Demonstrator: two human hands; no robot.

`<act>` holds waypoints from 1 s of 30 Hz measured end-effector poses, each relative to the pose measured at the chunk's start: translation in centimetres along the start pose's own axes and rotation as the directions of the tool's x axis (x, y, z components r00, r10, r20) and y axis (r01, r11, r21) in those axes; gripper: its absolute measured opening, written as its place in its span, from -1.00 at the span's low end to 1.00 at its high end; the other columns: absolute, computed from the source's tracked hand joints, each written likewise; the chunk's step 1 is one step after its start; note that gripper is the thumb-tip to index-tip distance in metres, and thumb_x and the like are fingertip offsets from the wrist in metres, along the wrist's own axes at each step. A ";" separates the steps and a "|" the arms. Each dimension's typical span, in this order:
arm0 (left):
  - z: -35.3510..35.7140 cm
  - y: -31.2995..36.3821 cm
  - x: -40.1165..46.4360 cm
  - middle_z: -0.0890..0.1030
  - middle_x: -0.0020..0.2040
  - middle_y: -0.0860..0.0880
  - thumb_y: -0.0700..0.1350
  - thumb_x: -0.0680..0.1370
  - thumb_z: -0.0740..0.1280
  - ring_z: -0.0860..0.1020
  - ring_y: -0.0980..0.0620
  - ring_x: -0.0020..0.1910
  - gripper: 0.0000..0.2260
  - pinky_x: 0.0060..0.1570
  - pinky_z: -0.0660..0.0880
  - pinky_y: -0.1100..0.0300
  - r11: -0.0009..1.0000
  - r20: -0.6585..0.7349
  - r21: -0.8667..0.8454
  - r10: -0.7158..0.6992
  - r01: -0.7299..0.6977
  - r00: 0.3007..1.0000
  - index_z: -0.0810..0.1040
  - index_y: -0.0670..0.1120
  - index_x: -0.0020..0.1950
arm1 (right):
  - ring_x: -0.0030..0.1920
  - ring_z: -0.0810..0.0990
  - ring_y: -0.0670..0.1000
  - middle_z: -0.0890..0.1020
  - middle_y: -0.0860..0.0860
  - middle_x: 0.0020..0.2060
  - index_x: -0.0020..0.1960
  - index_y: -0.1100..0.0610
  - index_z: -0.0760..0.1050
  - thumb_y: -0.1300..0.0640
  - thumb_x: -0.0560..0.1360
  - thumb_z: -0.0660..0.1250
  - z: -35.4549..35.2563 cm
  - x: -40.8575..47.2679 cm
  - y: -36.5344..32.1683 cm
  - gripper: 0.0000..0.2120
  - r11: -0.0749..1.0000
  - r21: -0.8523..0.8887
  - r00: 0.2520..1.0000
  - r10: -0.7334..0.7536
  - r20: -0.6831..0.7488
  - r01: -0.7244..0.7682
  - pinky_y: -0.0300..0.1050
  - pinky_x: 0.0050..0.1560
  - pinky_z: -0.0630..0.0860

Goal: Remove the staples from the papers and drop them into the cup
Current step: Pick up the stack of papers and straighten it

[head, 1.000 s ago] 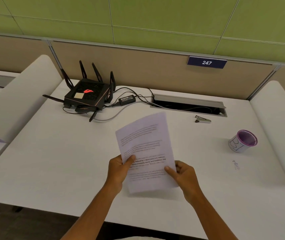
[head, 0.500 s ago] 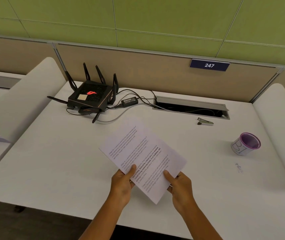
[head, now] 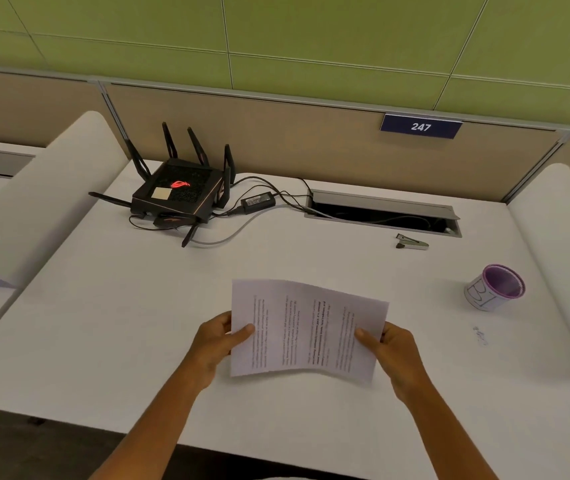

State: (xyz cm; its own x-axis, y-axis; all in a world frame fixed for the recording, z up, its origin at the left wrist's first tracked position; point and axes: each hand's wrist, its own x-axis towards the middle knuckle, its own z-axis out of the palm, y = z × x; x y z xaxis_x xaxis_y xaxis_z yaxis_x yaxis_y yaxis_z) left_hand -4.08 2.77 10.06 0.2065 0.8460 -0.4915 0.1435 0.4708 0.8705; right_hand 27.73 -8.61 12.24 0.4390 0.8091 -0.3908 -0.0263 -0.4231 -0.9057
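I hold the papers [head: 306,329] sideways at lower centre of the frame, my left hand [head: 216,341] pinching one short edge and my right hand [head: 392,351] the other, just above the counter [head: 103,323]. I should lay them flat, then fetch the staple remover [head: 411,242] at upper right. The cup [head: 495,287] waits far right. I cannot make out any staple.

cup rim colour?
Purple rim and inside on the cup, white wrap outside; head view.
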 end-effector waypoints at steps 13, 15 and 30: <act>4.7 0.5 1.6 0.66 0.14 0.01 -0.19 0.59 0.48 0.63 -0.04 0.14 -0.62 0.10 0.60 0.18 0.990 -0.181 -0.001 0.140 -0.142 0.973 0.52 -0.04 0.38 | 0.04 0.71 -0.05 0.75 -0.05 0.00 0.15 0.03 0.64 0.22 0.56 0.46 2.3 1.6 1.5 -0.80 0.990 0.127 0.981 -0.035 -0.192 0.060 -0.24 0.00 0.66; 5.0 0.4 2.0 0.66 0.18 -0.02 -0.16 0.60 0.46 0.63 -0.06 0.16 -0.62 0.10 0.61 0.17 0.990 -0.196 -0.001 0.138 -0.140 0.971 0.51 -0.04 0.40 | 0.05 0.70 -0.03 0.74 -0.03 -0.01 0.12 0.02 0.64 0.22 0.58 0.45 2.6 2.1 1.7 -0.84 0.989 0.140 0.976 -0.018 -0.216 0.049 -0.18 0.06 0.64; 4.8 0.7 3.4 0.68 0.16 -0.03 -0.09 0.62 0.44 0.67 -0.02 0.05 -0.68 -0.18 0.64 0.32 0.980 -0.146 0.163 0.135 -0.111 0.980 0.55 -0.05 0.38 | -0.05 0.74 -0.02 0.75 -0.05 -0.04 0.09 -0.02 0.64 0.15 0.61 0.42 1.9 3.8 1.2 -0.89 0.998 0.053 0.983 -0.015 -0.182 0.025 -0.24 -0.16 0.64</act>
State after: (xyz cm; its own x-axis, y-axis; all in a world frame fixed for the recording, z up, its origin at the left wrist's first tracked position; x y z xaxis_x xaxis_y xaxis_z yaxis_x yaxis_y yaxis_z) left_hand 1.36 4.78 8.86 0.0807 0.9291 -0.3608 0.2755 0.3271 0.9039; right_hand 27.67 -5.30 9.41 0.5955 0.7277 -0.3403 -0.0624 -0.3804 -0.9227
